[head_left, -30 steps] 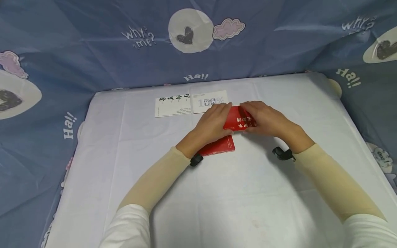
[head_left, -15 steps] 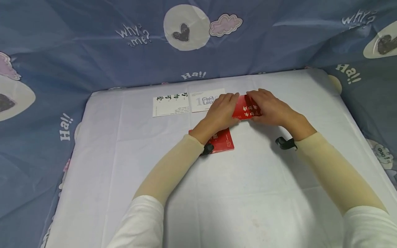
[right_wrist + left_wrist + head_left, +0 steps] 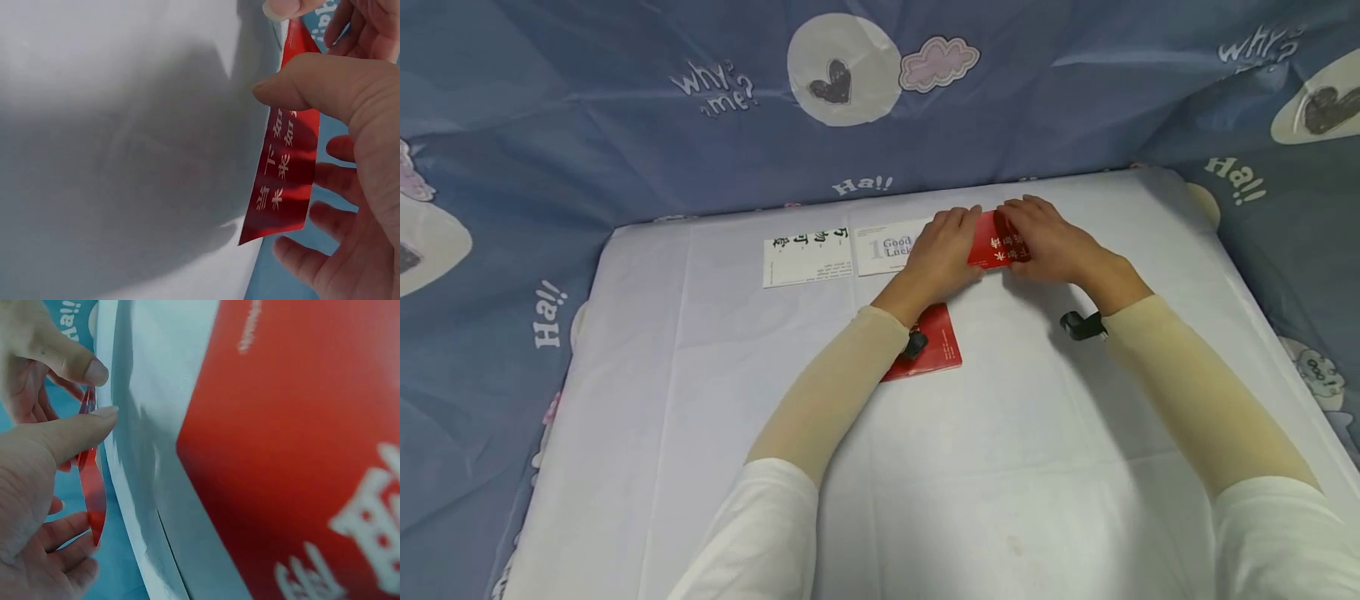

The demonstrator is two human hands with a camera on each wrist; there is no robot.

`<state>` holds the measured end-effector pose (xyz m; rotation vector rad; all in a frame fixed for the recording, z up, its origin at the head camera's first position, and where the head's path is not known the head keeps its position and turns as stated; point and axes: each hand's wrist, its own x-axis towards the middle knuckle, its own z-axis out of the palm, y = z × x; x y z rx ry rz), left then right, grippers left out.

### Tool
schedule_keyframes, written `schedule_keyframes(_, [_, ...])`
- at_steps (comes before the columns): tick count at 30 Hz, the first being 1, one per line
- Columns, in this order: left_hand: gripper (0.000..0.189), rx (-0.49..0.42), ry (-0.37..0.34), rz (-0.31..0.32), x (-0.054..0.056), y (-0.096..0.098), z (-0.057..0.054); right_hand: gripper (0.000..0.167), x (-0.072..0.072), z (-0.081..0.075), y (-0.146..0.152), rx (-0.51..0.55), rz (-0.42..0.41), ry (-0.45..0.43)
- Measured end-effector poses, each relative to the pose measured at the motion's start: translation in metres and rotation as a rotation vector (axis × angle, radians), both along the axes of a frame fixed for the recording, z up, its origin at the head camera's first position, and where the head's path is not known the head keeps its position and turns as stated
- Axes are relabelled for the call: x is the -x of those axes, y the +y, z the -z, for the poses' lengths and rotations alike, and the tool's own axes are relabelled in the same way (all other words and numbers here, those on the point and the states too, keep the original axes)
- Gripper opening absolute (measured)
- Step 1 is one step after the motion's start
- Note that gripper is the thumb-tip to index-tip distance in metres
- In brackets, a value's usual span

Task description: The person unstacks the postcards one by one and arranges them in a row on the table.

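Both hands hold one red card with white characters near the back of the table. My left hand grips its left part, thumb at the near edge and fingers at the far edge. From the other side my right hand pinches it the same way, and the right wrist view shows the card slightly bent between thumb and fingers. Under my left wrist lies another red card, partly hidden by the forearm; it looms large in the left wrist view. A white card printed "Good Luck" lies partly behind my left hand.
Left of the "Good Luck" card lies a second white card with dark green characters, edges nearly aligned. A white cloth covers the table. A blue patterned curtain rises along its back and sides.
Both hands have carried the red card away toward the back of the table and slightly right, beside the "Good Luck" card. The left forearm now crosses the other red card.
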<state>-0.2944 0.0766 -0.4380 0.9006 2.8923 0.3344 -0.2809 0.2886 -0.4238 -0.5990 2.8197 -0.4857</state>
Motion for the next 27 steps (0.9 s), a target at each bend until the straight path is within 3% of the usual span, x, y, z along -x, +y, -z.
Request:
schedule_keyframes(11, [0.095,0.019,-0.005,-0.047,0.016,0.016,0.007,0.094,0.021,0.009,0.004,-0.03,0.044,-0.08])
schedule_keyframes(21, [0.097,0.017,-0.087,-0.043,0.033,0.018,0.012,0.092,0.034,0.01,0.005,0.005,0.059,-0.137])
schedule_keyframes(27, [0.098,-0.031,-0.16,-0.042,0.042,0.012,0.016,0.089,0.041,0.011,0.002,0.028,0.059,-0.17])
